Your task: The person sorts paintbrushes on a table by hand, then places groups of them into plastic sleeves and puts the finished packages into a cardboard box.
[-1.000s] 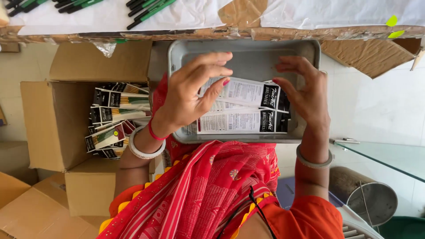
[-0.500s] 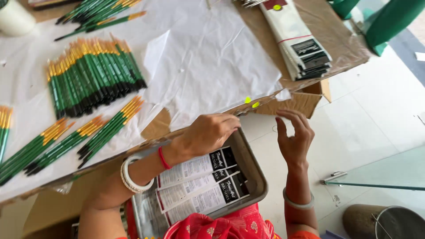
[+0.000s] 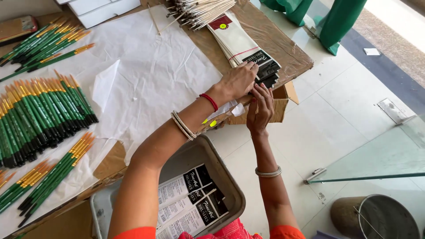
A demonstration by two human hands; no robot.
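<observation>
A stack of long cream-and-black paper sleeves lies at the far right corner of the bench, its black printed ends hanging close to the bench edge. The left hand rests palm-down on the near end of that stack, fingers spread flat across the top sleeve and not closed around it. The right hand comes up from below the bench edge, its fingertips touching the black ends of the sleeves; whether its grip is pinched on a sleeve cannot be told from this view. A red thread and pale bangles circle the left wrist, and one bangle sits on the right forearm.

Just beyond the stack lies a bundle of pale-handled brushes. White paper covers the middle of the bench. On its left side, green-handled brushes with gold ferrules lie in tight rows, with more bundles above and below them.

Nearer the person, below the bench edge, a grey metal tray holds several filled sleeves of the same black-and-white kind. To the right are the tiled floor, a sheet of glass and a round metal bin.
</observation>
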